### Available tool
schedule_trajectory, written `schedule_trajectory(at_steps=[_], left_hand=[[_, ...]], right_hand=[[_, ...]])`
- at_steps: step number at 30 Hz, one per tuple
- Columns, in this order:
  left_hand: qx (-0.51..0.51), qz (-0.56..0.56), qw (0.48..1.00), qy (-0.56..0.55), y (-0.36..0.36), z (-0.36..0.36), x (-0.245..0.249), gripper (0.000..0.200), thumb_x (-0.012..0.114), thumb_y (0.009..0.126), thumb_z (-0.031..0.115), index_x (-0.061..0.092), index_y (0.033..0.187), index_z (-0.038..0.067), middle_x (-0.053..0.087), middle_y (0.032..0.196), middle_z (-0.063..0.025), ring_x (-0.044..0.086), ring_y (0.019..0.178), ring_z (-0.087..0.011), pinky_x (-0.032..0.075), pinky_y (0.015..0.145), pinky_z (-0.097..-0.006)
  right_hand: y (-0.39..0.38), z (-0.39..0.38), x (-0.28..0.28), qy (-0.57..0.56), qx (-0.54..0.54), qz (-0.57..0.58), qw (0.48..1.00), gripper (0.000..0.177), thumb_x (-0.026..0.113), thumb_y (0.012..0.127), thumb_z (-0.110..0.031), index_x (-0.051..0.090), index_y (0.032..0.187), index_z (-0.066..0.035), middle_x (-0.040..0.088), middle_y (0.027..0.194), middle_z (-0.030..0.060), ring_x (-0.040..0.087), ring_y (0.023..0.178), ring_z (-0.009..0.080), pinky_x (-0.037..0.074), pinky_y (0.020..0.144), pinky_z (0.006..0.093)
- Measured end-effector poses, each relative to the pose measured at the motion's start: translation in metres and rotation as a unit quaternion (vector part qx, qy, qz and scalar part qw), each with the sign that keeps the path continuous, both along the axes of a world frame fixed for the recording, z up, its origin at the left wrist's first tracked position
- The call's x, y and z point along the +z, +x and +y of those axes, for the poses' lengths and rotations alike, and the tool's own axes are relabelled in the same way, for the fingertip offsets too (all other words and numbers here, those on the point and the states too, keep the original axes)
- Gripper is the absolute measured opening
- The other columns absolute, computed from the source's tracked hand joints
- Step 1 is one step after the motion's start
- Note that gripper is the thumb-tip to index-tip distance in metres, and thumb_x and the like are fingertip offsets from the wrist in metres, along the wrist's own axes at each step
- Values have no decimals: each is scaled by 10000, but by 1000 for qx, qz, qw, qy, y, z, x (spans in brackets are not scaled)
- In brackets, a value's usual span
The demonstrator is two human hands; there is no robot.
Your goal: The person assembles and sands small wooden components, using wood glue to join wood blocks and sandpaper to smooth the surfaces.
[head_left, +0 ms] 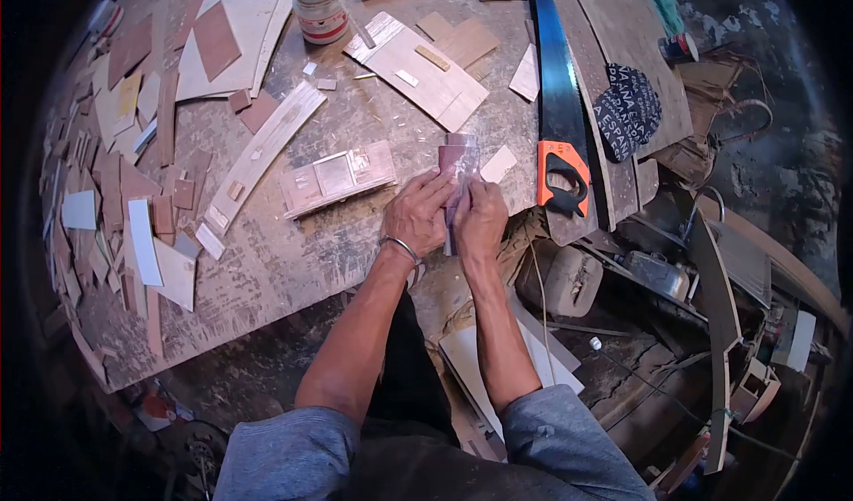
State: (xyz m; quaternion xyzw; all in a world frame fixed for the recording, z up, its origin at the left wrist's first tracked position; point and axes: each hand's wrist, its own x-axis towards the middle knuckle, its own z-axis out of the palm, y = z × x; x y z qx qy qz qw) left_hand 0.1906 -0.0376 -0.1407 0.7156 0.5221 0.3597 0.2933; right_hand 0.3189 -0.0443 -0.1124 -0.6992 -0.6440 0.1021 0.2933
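1. The reddish-purple strip (458, 156) is held lengthwise between the two hands, near the front edge of the bench (293, 261); whether it rests on the wood or is slightly raised cannot be told.
2. Left hand (416, 212): the fingers are bent over the strip's left side and gripped on it. The grip is best spread evenly, so that the piece is not twisted.
3. Right hand (481, 217): the fingers are closed on the right side, their undersides being hidden. Pressure should be matched to that of the left.
4. The strip's far end is left uncovered beyond the fingers; its line can thus be checked by eye.
5. Clearance is to be preserved: the pale offcut (498, 163) lies just beside the right hand, the box-like wooden piece (339, 179) near the left.
6. The toothed edge of the handsaw (558, 83), laid farther right, should be avoided by the right forearm.
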Motion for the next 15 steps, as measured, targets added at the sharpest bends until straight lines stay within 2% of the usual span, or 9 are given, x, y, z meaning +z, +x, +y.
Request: schedule_trajectory(at_steps=[7, 8, 10, 12, 15], left_hand=[[-8, -3, 1000, 17, 1, 2, 5, 513, 561, 713, -42, 735, 1187, 49, 681, 1337, -76, 635, 1202, -323, 538, 1024, -396], [-8, -3, 1000, 19, 0, 3, 4, 516, 560, 711, -43, 735, 1187, 49, 681, 1337, -78, 636, 1200, -324, 538, 1024, -396], [-8, -6, 1000, 29, 1, 2, -2, 522, 557, 706, -45, 733, 1188, 50, 679, 1338, -81, 638, 1195, -326, 537, 1024, -397], [-7, -1, 1000, 25, 3, 4, 2, 521, 560, 708, -39, 732, 1191, 50, 677, 1341, -82, 638, 1195, -326, 536, 1025, -396], [-8, 10, 1000, 21, 2, 2, 3, 516, 556, 711, -24, 730, 1192, 46, 676, 1341, -87, 638, 1194, -329, 536, 1028, -393]], right_hand=[[4, 38, -20, 85, 8, 27, 996, 306, 653, 790, 68, 664, 1095, 43, 633, 916, 232, 640, 859, 423, 525, 736, 483], [4, 27, -18, 40, 0, 4, 999, 299, 661, 785, 62, 663, 1083, 37, 638, 932, 225, 636, 866, 419, 525, 740, 470], [1, -2, -23, 72, -1, 21, 997, 269, 658, 787, 57, 653, 1055, 31, 625, 909, 220, 625, 847, 415, 515, 730, 476], [2, 1, -25, 120, 6, 22, 992, 235, 650, 793, 55, 642, 1027, 27, 606, 873, 210, 612, 821, 410, 507, 717, 481], [6, 34, -22, 85, 21, 8, 996, 263, 665, 783, 50, 653, 1045, 25, 623, 911, 204, 629, 855, 404, 523, 746, 476]])
